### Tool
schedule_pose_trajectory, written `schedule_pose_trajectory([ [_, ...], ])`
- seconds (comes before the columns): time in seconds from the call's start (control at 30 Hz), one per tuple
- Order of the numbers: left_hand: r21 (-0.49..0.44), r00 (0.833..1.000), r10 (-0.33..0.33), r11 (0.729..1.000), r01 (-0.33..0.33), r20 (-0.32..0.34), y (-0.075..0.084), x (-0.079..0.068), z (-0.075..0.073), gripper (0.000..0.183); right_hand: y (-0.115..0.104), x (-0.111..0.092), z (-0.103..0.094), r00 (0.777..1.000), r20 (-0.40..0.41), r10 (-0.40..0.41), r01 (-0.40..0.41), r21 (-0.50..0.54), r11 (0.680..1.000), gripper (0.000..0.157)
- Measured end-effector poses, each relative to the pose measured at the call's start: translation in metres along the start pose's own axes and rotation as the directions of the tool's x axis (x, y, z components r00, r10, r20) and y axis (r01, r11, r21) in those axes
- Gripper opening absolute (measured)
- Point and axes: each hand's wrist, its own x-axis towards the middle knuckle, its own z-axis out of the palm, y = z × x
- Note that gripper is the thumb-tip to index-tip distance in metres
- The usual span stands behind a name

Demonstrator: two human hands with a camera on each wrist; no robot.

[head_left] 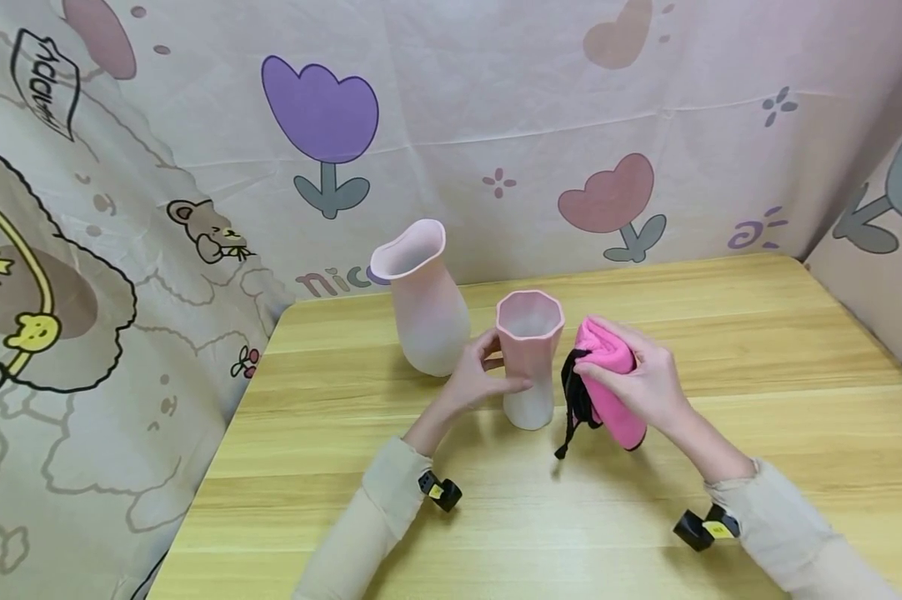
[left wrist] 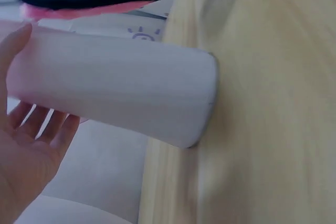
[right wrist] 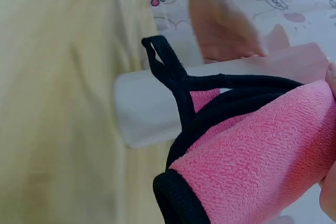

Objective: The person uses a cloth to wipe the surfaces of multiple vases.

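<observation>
My left hand (head_left: 475, 379) grips the smaller vase (head_left: 529, 367), which fades from a pink eight-sided rim to a white base. Its thumb lies along the near side and the fingers reach round the far side, as the left wrist view also shows around the white vase body (left wrist: 121, 82). The vase stands upright on the table. Just right of it, my right hand (head_left: 649, 379) holds a folded pink towel (head_left: 608, 375) between thumb and fingers. Black edging and a hanging loop (right wrist: 168, 59) trail from the towel, and its lower end hangs over the table.
A taller pink-and-white vase (head_left: 428, 312) with a wavy flared rim stands behind my left hand, left of the smaller vase. The wooden table (head_left: 781, 350) ends at a printed cloth backdrop (head_left: 458, 125), with more printed cloth at both sides.
</observation>
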Motion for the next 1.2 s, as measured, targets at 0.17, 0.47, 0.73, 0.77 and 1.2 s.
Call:
schedule_pose_trajectory([
  [0.17, 0.04, 0.996, -0.04, 0.998, 0.043, -0.078, -0.001, -0.005, 0.005, 0.07, -0.014, 0.021, -0.003, 0.989, -0.096, -0.111, 0.112, 0.013, 0.994, 0.062],
  [0.47, 0.009, 0.993, -0.053, 0.999, 0.054, -0.108, -0.008, -0.012, 0.006, 0.059, -0.028, 0.041, -0.004, 0.982, -0.093, -0.166, 0.169, 0.024, 0.985, 0.065],
  [0.73, -0.018, 0.993, -0.041, 0.999, 0.04, -0.11, -0.01, -0.013, 0.006, 0.057, -0.013, 0.032, 0.004, 0.99, 0.032, -0.137, 0.136, 0.034, 0.99, 0.062],
  [0.77, -0.018, 0.993, -0.04, 0.999, 0.039, -0.111, -0.011, -0.013, 0.006, 0.057, -0.011, 0.029, 0.006, 0.99, 0.053, -0.134, 0.132, 0.034, 0.991, 0.061],
  [1.2, -0.031, 0.992, -0.065, 0.998, 0.062, -0.104, -0.01, -0.014, 0.006, 0.058, 0.026, 0.003, 0.021, 0.929, 0.369, -0.011, 0.05, -0.096, 0.994, 0.06],
])
